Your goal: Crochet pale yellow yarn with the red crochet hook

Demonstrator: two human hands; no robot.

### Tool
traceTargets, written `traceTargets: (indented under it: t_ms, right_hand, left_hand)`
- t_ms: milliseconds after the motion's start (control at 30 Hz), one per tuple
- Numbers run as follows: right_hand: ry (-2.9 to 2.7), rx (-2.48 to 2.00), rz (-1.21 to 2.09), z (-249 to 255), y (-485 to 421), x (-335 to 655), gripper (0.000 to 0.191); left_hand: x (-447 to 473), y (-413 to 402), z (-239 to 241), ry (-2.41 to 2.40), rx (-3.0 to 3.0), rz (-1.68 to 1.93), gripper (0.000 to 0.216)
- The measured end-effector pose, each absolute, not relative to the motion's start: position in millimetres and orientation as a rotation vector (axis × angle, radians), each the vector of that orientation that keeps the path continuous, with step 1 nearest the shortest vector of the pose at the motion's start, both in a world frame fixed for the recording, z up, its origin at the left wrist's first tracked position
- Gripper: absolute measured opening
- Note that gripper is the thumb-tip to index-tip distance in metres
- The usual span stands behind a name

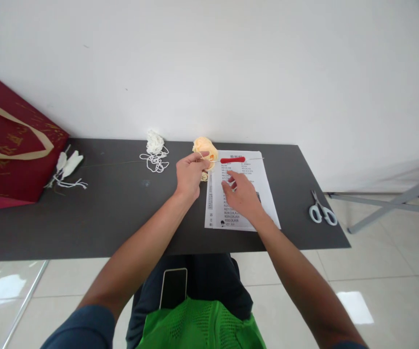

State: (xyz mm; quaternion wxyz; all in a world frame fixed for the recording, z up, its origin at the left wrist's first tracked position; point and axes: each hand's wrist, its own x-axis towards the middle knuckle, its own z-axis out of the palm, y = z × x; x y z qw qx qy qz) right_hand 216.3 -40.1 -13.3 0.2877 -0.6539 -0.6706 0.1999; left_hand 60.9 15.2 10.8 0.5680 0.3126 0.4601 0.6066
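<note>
My left hand [190, 175] pinches one metal end of a crochet hook [233, 160] with a red handle, which points to the right above the printed sheets [263, 194]. Just behind that hand sits a ball of peach yarn [204, 144]. A small coil of similar yarn [204, 177] shows beside the fingers; whether it is joined to the ball I cannot tell. My right hand [241, 193] is over the sheets below the hook, its fingers bent and apart, holding nothing.
White yarn [155, 143] lies loosely bundled near the wall. Scissors [321, 211] rest at the table's right end. A dark red bag [9, 145] stands at left, beside white pieces with loose strands [69, 166]. A phone [173, 289] is on my lap.
</note>
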Motion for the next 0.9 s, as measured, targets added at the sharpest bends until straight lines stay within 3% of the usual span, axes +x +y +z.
traceTargets:
  t_ms: [267, 600, 900]
  right_hand:
    - [-1.148, -1.029, 1.153, 15.3, -1.3, 138.0, 0.042]
    - [-1.007, -0.848, 1.079, 8.2, 16.0, 110.5, 0.018]
    - [-0.972, -0.862, 1.117, -10.0, 6.8, 112.6, 0.016]
  left_hand:
    - [6.9, 24.7, 35.1, 1.074, 0.903, 1.436, 0.028]
    - [-12.3, 25.6, 17.2, 0.97, 1.007, 1.468, 0.032]
    - [-11.2, 17.3, 10.1, 1.102, 1.122, 1.482, 0.033]
